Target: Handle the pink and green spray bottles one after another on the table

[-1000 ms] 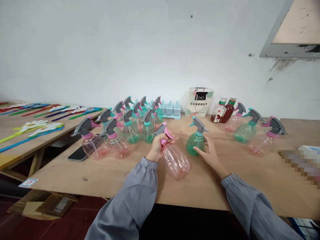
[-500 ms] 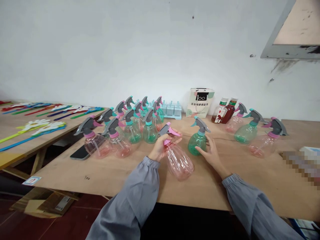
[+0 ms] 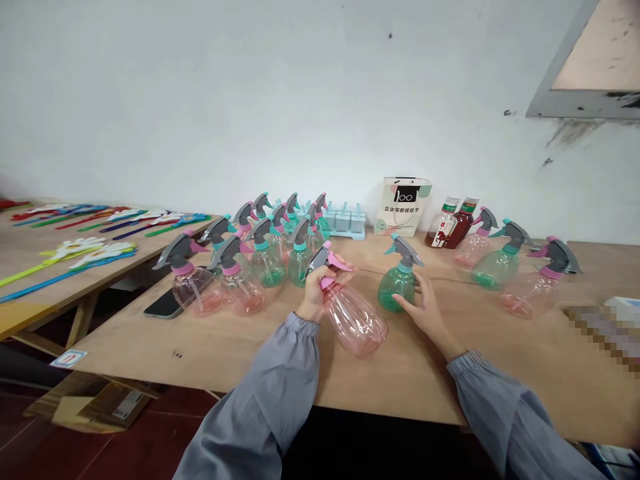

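Observation:
My left hand [image 3: 316, 293] is closed round the neck of a pink spray bottle [image 3: 355, 320], which is tilted with its body toward me and its grey and pink trigger head [image 3: 327, 259] up. Fingers spread, my right hand [image 3: 425, 308] rests against the side of a green spray bottle [image 3: 397, 287] that stands upright on the wooden table [image 3: 240, 353]. Both arms wear grey sleeves.
A cluster of several pink and green spray bottles [image 3: 260, 257] stands at the left, with a phone [image 3: 164, 304] beside it. Three more spray bottles [image 3: 505, 263], two dark drink bottles [image 3: 450, 223], a small paper bag [image 3: 403, 207] and blue trays [image 3: 345, 220] line the back. Coloured sticks [image 3: 90, 253] cover a side table.
The pink bottle in my left hand has shifted slightly left and tilted a little more. My right hand stays against the green bottle.

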Action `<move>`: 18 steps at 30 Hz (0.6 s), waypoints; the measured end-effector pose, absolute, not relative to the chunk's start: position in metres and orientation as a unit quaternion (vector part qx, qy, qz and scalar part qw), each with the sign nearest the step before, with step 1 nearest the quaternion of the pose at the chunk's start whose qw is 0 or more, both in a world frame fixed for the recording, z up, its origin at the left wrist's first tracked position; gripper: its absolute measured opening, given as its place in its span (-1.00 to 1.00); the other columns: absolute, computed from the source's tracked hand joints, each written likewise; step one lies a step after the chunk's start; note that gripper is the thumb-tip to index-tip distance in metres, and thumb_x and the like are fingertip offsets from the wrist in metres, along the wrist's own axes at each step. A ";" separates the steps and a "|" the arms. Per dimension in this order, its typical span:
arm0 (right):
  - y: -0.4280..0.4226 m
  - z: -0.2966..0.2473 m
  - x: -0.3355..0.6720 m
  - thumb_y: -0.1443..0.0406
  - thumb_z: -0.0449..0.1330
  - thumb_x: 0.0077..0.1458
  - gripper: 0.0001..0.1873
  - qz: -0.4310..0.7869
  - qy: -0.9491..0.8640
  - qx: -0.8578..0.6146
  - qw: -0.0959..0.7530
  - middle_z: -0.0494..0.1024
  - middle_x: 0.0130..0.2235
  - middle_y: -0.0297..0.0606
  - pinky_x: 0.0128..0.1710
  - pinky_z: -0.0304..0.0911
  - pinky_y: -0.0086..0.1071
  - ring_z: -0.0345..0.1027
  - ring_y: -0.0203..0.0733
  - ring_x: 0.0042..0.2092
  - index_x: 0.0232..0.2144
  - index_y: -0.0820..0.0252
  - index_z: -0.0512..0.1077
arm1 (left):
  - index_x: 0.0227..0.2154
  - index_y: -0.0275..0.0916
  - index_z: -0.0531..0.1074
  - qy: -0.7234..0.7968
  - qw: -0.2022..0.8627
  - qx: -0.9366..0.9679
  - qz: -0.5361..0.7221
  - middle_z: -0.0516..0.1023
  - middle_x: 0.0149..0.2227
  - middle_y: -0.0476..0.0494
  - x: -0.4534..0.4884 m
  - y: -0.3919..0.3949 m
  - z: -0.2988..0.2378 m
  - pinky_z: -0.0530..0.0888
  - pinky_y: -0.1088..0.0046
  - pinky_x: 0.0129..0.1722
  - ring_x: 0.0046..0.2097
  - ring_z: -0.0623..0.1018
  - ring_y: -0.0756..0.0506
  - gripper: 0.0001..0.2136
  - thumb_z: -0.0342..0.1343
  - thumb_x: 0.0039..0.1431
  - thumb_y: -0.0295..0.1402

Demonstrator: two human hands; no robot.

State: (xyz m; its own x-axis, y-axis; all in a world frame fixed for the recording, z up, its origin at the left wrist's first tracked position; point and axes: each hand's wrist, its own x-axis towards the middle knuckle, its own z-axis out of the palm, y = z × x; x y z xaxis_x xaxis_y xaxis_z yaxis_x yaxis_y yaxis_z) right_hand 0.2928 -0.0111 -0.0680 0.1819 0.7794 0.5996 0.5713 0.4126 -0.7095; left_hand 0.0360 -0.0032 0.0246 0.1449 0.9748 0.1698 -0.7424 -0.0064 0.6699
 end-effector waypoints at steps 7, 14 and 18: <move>-0.013 -0.068 0.294 -0.07 0.36 -0.02 -0.18 0.086 -0.640 -0.534 0.545 0.41 0.08 -0.03 0.18 0.29 0.15 0.34 0.18 0.16 0.21 0.09 0.28 | -0.51 -0.21 0.37 0.228 0.657 0.371 0.616 0.47 -0.53 0.00 0.039 -0.006 0.025 0.56 0.27 -0.15 -0.37 0.60 -0.11 -0.81 0.06 -0.35 -0.41; -0.011 -0.070 0.295 -0.09 0.36 -0.04 -0.15 0.089 -0.637 -0.536 0.547 0.41 0.08 -0.03 0.16 0.31 0.14 0.37 0.17 0.12 0.22 0.08 0.27 | -0.57 -0.20 0.30 0.268 0.615 0.405 0.621 0.43 -0.57 -0.03 0.041 -0.011 0.026 0.51 0.37 -0.30 -0.37 0.56 -0.10 -0.87 0.04 -0.33 -0.37; -0.011 -0.070 0.295 -0.10 0.35 -0.03 -0.16 0.087 -0.638 -0.538 0.544 0.41 0.09 -0.03 0.17 0.31 0.13 0.37 0.17 0.13 0.21 0.09 0.29 | -0.57 -0.20 0.33 0.308 0.573 0.421 0.632 0.47 -0.53 -0.06 0.030 -0.008 0.026 0.49 0.41 -0.33 -0.35 0.54 -0.10 -0.94 0.04 -0.24 -0.41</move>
